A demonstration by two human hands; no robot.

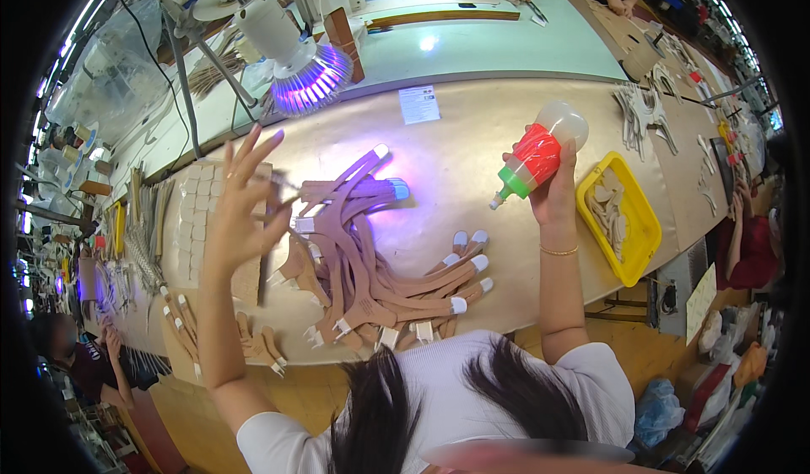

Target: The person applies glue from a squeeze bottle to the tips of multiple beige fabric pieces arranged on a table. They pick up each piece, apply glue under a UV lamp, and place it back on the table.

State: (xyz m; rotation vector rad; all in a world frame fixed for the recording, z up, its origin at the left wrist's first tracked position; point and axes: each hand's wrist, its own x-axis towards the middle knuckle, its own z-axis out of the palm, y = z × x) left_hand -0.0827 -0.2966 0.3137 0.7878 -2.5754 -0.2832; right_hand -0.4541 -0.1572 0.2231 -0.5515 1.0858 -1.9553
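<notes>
My right hand (557, 189) grips a squeeze bottle (537, 155) with a red wrap, a green collar and a white nozzle that points down to the left. My left hand (240, 204) is raised with its fingers spread, and its thumb and forefinger pinch the end of a brown leather strap (314, 192). Below both hands, several brown straps (363, 263) with white tips lie fanned out on the tan worktable (464, 162). The bottle hangs above the table, right of the straps, touching none of them.
A lamp (299, 61) with violet light hangs over the strap pile. A yellow tray (633, 221) of tan pieces sits right of my right hand. Small tan squares (192, 212) are stacked left. A white paper label (418, 103) lies farther back. Other people work around the tables.
</notes>
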